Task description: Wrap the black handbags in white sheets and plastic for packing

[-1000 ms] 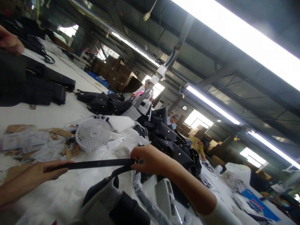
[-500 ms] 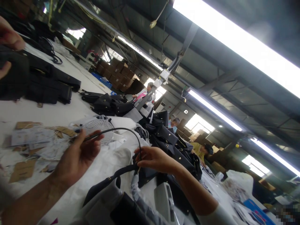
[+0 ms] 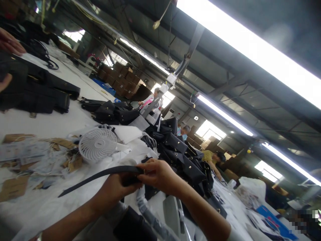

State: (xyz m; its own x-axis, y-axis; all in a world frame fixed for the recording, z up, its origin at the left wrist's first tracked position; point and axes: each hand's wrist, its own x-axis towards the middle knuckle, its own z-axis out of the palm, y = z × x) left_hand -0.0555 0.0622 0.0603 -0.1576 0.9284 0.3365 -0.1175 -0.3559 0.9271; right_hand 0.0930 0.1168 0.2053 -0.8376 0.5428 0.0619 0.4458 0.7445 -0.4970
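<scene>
A black strap (image 3: 100, 173) runs in a low arch, its pointed free end out to the left over the table. My right hand (image 3: 157, 174) pinches it near its right end. Right beside it, my left hand (image 3: 117, 187) is closed around the strap from below, and the two hands nearly touch. Below them is a black bag (image 3: 135, 226), partly hidden by my left forearm. Its handle (image 3: 149, 214) is wrapped in clear plastic. A grey-white plastic object (image 3: 172, 214) stands under my right forearm.
A white fan (image 3: 97, 144) lies among paper tags (image 3: 15, 184). Black bags (image 3: 175, 144) are heaped beyond my hands. At far left, a co-worker's hand (image 3: 11, 42) rests by more black bags (image 3: 45, 97). Other people work farther back. A blue box (image 3: 276, 221) sits at right.
My left hand has moved right, from beside the fan to my right hand. The thin cord-like length held up between them is gone from view, and the flat strap now extends left.
</scene>
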